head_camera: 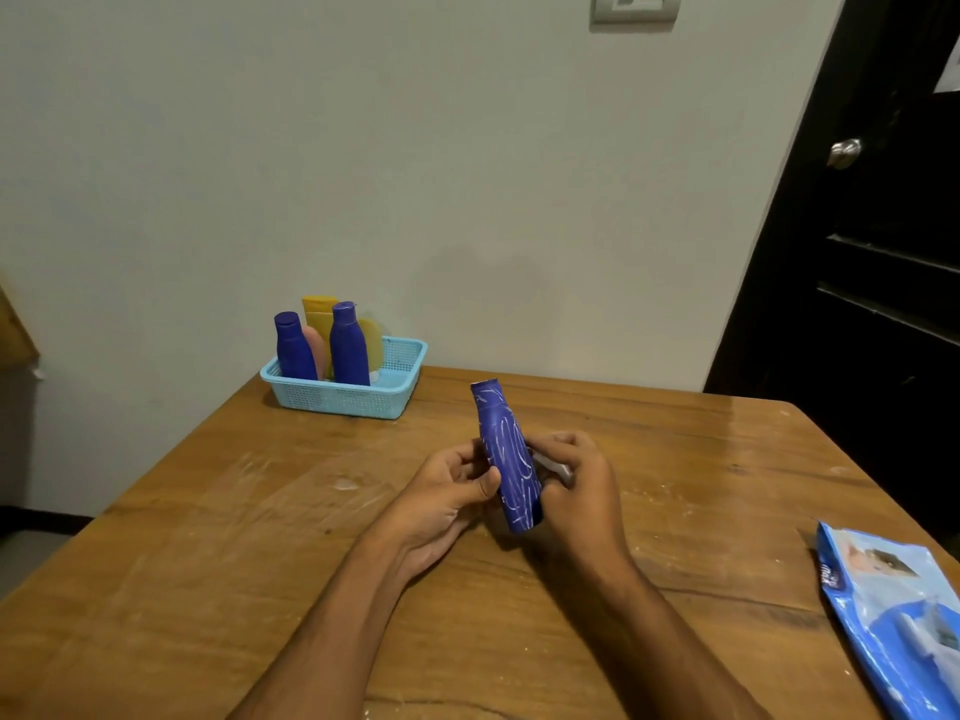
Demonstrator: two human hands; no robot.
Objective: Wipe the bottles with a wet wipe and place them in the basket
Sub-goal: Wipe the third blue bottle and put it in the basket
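A blue bottle (506, 449) streaked with white scribble marks tilts above the middle of the wooden table (208, 537), cap end pointing away from me. My left hand (447, 491) grips its lower left side, thumb on the front. My right hand (576, 485) curls round its right side and holds a small white wet wipe (557, 469) against it; most of the wipe is hidden by the fingers. A light blue mesh basket (358, 400) stands at the table's far left edge by the wall. It holds two upright blue bottles (349, 348), a yellow one (318, 315) and a pink one.
A blue wet wipe pack (893, 610) lies at the table's right edge. The wall runs close behind the table. A dark door (857, 226) with a round knob stands at the right.
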